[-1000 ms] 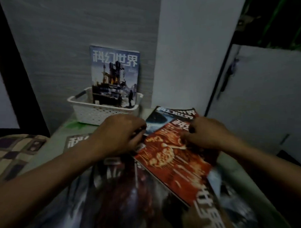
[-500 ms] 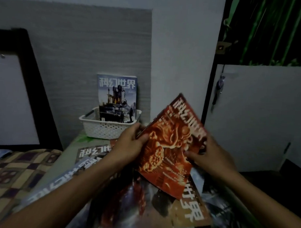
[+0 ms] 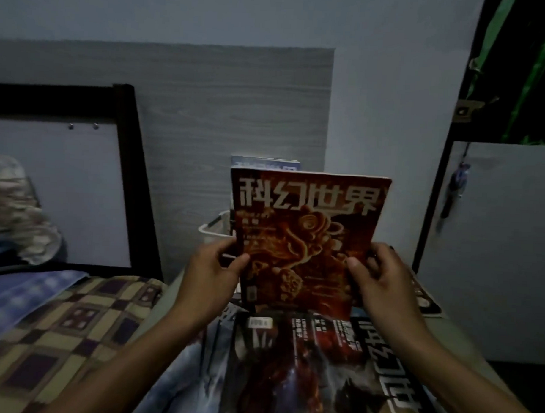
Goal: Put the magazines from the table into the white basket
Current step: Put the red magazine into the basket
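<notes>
A red magazine (image 3: 307,241) is held upright, pinched at its lower edges by the left hand (image 3: 215,269) and the right hand (image 3: 375,276), thumbs on the cover. It is raised in front of the white basket (image 3: 213,230), where a blue magazine (image 3: 265,163) already stands. It would best be kept vertical and lowered behind the rim; more magazines (image 3: 290,367) are left on the table
</notes>
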Demonstrator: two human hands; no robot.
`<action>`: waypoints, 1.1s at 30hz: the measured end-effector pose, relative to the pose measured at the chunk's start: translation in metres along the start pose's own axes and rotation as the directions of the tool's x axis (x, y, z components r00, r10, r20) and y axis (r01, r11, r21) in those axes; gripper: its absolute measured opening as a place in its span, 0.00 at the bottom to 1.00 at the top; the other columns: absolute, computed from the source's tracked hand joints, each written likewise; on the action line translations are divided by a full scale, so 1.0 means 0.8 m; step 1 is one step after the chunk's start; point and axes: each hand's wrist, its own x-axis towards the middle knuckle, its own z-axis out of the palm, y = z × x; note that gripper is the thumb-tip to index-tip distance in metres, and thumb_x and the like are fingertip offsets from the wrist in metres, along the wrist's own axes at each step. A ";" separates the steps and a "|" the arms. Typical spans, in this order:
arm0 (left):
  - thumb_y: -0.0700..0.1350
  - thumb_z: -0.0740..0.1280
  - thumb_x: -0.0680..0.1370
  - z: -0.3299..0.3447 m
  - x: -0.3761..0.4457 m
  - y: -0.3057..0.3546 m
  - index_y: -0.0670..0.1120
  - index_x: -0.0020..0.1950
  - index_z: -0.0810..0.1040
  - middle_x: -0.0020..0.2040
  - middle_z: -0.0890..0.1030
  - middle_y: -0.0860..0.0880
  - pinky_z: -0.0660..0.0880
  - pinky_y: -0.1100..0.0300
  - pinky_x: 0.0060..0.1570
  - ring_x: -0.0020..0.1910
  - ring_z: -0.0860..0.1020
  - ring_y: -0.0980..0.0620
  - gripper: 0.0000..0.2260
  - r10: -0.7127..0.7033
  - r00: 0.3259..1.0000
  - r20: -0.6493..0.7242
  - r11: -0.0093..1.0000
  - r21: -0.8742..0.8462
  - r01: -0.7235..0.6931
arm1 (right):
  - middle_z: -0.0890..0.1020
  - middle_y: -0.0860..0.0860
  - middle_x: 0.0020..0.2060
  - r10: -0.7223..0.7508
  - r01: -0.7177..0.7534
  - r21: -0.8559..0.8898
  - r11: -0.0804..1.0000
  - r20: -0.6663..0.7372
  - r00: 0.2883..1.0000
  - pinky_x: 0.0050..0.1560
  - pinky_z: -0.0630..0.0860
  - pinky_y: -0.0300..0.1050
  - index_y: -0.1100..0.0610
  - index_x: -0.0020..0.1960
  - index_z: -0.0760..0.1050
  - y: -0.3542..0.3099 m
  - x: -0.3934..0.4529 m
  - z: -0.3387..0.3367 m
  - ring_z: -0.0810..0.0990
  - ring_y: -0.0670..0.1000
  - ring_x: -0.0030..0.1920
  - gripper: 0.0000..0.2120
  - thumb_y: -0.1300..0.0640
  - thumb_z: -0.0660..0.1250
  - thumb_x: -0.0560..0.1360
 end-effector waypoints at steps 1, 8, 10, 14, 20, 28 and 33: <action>0.37 0.68 0.78 0.000 -0.004 -0.008 0.62 0.45 0.81 0.43 0.85 0.63 0.80 0.62 0.43 0.43 0.83 0.60 0.17 -0.017 1.000 -0.015 1.000 -0.027 0.017 | 0.85 0.47 0.48 -0.008 0.008 -0.021 1.000 0.002 1.000 0.43 0.83 0.45 0.44 0.52 0.73 0.002 0.002 0.004 0.85 0.45 0.47 0.06 0.54 0.63 0.81; 0.41 0.70 0.77 -0.028 0.085 -0.024 0.49 0.59 0.82 0.47 0.83 0.59 0.78 0.65 0.45 0.48 0.81 0.58 0.11 -0.068 0.947 -0.313 0.992 -0.120 0.032 | 0.86 0.48 0.40 -0.174 0.167 -0.123 0.978 -0.052 0.983 0.37 0.79 0.43 0.49 0.44 0.77 -0.042 0.099 0.058 0.85 0.45 0.40 0.04 0.55 0.68 0.78; 0.41 0.70 0.77 -0.038 0.135 -0.020 0.52 0.58 0.80 0.48 0.82 0.58 0.79 0.59 0.47 0.49 0.81 0.57 0.11 -0.014 0.934 -0.356 0.994 -0.108 -0.026 | 0.85 0.48 0.41 -0.198 0.187 -0.108 0.976 -0.104 0.975 0.37 0.78 0.42 0.47 0.43 0.77 -0.058 0.147 0.077 0.85 0.46 0.41 0.05 0.55 0.69 0.77; 0.39 0.70 0.77 -0.036 0.225 -0.051 0.49 0.53 0.76 0.49 0.82 0.50 0.82 0.53 0.48 0.49 0.82 0.52 0.08 -0.020 0.927 -0.374 0.998 -0.060 -0.002 | 0.85 0.48 0.40 -0.203 0.172 -0.181 0.968 -0.165 0.965 0.44 0.83 0.54 0.47 0.40 0.79 -0.036 0.224 0.116 0.84 0.50 0.42 0.06 0.54 0.70 0.76; 0.40 0.69 0.77 0.016 0.277 -0.167 0.50 0.50 0.75 0.51 0.82 0.48 0.82 0.53 0.43 0.46 0.81 0.52 0.06 -0.116 0.933 -0.341 0.980 0.112 0.162 | 0.84 0.50 0.42 -0.091 0.047 -0.342 0.938 -0.115 0.989 0.47 0.81 0.52 0.54 0.46 0.81 0.092 0.260 0.160 0.82 0.52 0.43 0.07 0.52 0.68 0.77; 0.41 0.72 0.75 0.041 0.293 -0.235 0.50 0.47 0.77 0.45 0.81 0.51 0.79 0.55 0.41 0.46 0.81 0.49 0.06 -0.232 0.925 -0.301 0.932 0.202 0.300 | 0.80 0.47 0.39 -0.151 0.037 -0.506 0.862 -0.186 0.971 0.32 0.66 0.38 0.53 0.45 0.79 0.156 0.278 0.174 0.78 0.48 0.38 0.07 0.50 0.72 0.74; 0.45 0.69 0.76 0.050 0.275 -0.224 0.48 0.57 0.79 0.54 0.82 0.49 0.78 0.50 0.52 0.52 0.80 0.49 0.10 -0.140 0.938 -0.318 0.910 0.332 0.249 | 0.78 0.45 0.40 -0.103 0.005 -0.529 0.849 -0.156 0.982 0.37 0.72 0.44 0.50 0.46 0.71 0.144 0.263 0.180 0.78 0.49 0.40 0.07 0.53 0.70 0.74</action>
